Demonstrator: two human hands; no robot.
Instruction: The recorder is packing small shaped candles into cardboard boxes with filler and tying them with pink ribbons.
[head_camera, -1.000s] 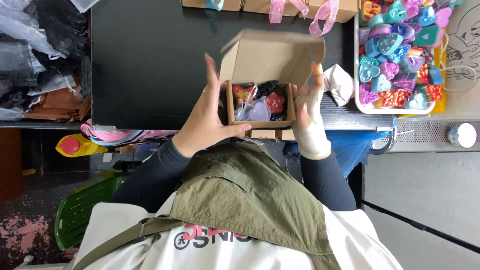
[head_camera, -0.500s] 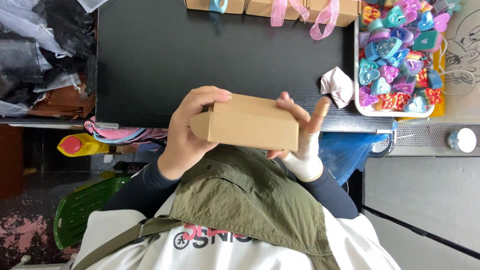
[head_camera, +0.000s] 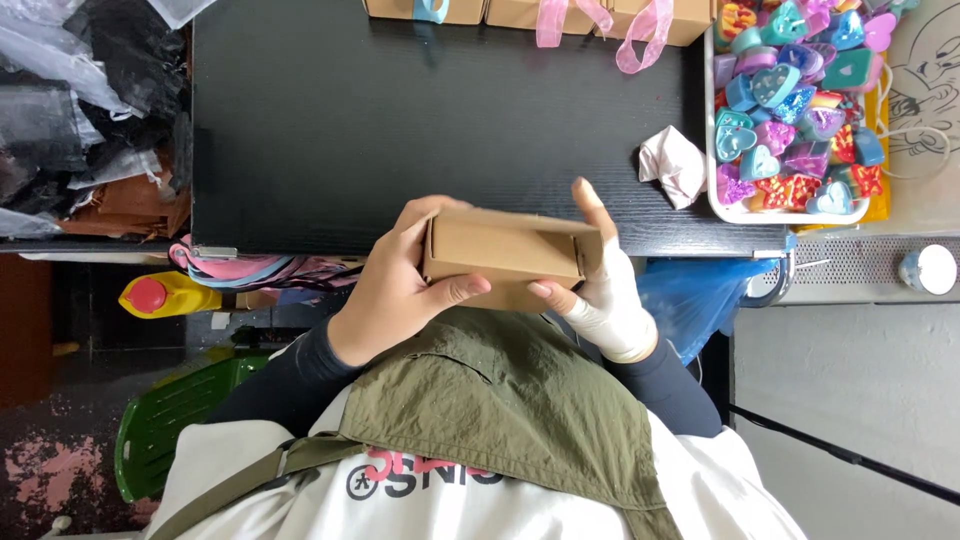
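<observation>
Box (head_camera: 503, 250): one plain brown cardboard carton, closed, held at frame centre over the near edge of the black desk (head_camera: 400, 130). Both hands grasp it, left hand (head_camera: 395, 290) and right hand (head_camera: 605, 285). One tray (head_camera: 712, 150) of colourful hearts sits upper right, one crumpled cloth (head_camera: 672, 165) beside it.

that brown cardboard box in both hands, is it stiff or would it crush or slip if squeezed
The cardboard box probably holds its shape: its edges look straight under the left hand and right hand. Thin board may dent if squeezed hard. Its matte surface likely grips well, and it seems light.
</observation>
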